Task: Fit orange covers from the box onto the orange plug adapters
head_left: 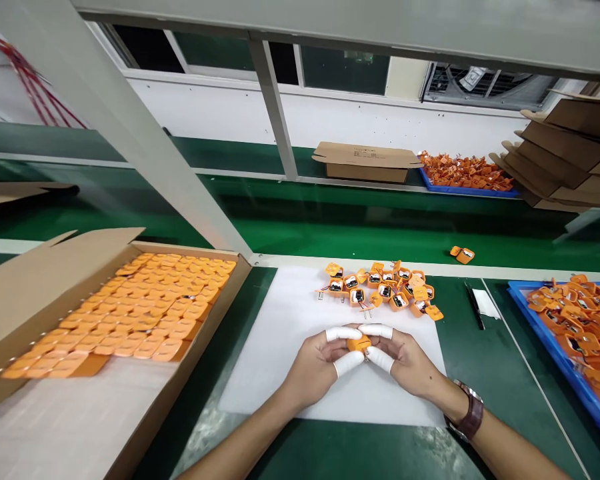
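Observation:
Between the fingertips of both hands is a small orange plastic case (pixel 359 343), held above a white foam sheet (pixel 275 373). My left hand (pixel 325 357) pinches it from the left with thumb and forefinger. From the other side my right hand (pixel 397 357) grips it the same way. White covers wrap the thumbs and forefingers. Just beyond the hands lies a loose group of open orange cases (pixel 385 292) with dark and white parts and wires inside. The fingers hide part of the held case.
At left stands a cardboard box (pixel 207 333) with rows of orange cases. A blue tray (pixel 545 347) of open cases is at right, near a black pen-like tool (pixel 474 307). One case (pixel 463 254) lies on the green belt. A slanted metal post (pixel 170 140) rises at left.

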{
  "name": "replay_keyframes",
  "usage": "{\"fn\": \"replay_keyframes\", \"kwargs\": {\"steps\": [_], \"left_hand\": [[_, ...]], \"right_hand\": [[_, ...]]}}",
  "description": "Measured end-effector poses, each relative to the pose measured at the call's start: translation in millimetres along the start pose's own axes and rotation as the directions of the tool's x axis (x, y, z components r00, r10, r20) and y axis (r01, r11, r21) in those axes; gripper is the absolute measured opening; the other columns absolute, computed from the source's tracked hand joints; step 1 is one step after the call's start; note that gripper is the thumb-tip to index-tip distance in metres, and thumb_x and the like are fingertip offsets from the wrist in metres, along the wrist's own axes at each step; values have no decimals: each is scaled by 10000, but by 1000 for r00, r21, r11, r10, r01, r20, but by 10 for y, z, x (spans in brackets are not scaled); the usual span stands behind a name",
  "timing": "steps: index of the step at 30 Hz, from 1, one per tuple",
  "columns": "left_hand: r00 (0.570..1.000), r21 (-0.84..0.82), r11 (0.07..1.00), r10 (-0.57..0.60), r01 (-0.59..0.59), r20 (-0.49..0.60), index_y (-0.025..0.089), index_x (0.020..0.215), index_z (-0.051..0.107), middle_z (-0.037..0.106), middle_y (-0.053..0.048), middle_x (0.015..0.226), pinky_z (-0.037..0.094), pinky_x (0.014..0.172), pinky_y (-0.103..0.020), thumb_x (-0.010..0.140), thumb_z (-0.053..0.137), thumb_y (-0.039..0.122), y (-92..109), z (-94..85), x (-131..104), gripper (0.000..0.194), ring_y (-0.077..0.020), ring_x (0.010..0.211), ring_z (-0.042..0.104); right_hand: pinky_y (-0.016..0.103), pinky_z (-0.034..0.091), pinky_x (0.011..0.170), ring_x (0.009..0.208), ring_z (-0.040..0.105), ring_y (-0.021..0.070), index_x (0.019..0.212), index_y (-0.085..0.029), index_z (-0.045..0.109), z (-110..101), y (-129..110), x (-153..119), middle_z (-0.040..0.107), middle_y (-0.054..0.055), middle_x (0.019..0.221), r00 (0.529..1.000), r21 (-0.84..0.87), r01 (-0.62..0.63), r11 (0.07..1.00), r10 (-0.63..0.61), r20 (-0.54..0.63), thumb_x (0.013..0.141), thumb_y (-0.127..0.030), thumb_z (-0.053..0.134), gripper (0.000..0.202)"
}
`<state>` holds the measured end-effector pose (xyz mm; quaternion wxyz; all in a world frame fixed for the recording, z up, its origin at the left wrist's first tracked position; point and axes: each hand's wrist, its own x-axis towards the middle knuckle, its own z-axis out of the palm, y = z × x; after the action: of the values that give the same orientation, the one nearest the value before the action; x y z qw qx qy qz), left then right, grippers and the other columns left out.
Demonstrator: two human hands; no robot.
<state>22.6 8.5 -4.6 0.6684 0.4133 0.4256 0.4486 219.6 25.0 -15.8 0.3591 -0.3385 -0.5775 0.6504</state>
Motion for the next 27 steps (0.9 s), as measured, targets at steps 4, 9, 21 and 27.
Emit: {"fn": "replay_keyframes", "kwargs": {"steps": [4, 9, 21, 27], "left_hand": [[1000, 22, 1000, 14, -13, -17, 171, 959, 753, 772, -91, 1165, 620, 900, -338, 681, 897, 294, -9, 19, -16, 336, -248, 987, 756], [999, 98, 995, 22, -25, 33, 198, 1041, 782, 753, -85, 1220, 620, 929, -372, 778, 822, 352, -6, -32, -40, 308, -277, 1055, 741], [994, 253, 961, 112, -112, 15, 213, 1060, 770, 706, -83, 1312, 571, 1034, -405, 832, 754, 367, -30, 51, -27, 276, -297, 1177, 690], [999, 258, 965, 45, -40, -13, 210, 999, 771, 767, -92, 1185, 612, 968, -396, 738, 805, 462, -41, -16, 6, 365, -310, 1090, 732]], "right_hand": [[379, 536, 982, 1004, 683, 178, 1176, -235, 673, -3, -31, 15, 715, 60, 1143, 999, 55, -26, 998, 25, 25, 893, -387, 736, 328], [330, 548, 867, 829, 676, 138, 1149, -210, 669, -20, -16, 45, 712, 19, 930, 997, 144, -77, 987, 71, 43, 844, -389, 789, 373], [289, 524, 743, 729, 600, 131, 1141, -184, 683, 51, 55, 27, 657, 9, 838, 998, -37, -11, 999, 9, -65, 850, -438, 751, 393], [279, 539, 725, 744, 672, 162, 1328, -243, 636, -110, -473, -135, 743, 35, 900, 996, -548, 34, 836, 14, 84, 970, -334, 585, 373]]}}
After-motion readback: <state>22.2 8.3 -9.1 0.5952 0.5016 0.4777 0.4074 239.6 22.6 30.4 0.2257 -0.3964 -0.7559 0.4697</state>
